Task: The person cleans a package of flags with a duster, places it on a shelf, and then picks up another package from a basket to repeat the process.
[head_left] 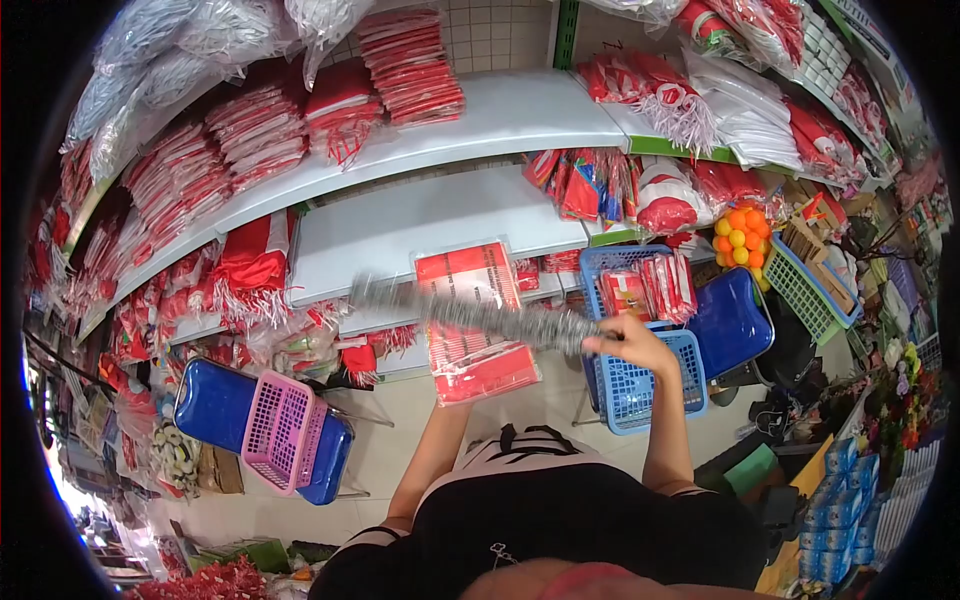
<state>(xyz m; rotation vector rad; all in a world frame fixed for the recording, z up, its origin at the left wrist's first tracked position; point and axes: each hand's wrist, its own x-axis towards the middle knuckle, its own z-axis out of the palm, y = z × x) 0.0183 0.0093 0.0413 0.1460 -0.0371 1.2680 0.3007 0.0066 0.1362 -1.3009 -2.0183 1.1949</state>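
Note:
A long grey fluffy duster, smeared by motion, is gripped at its right end by my right hand. It crosses over a clear-wrapped red-and-white packet, which looks like folded flags. From below, my left forearm reaches up to the packet's lower edge. The packet rests on my left hand, whose fingers are hidden underneath. Printed lettering shows on the packet's upper part, too small to read.
Stacked red-and-white packets fill parts of the upper shelf. A lower shelf lies behind the duster. Blue baskets stand on a blue chair at right; a pink basket sits on another blue chair at left.

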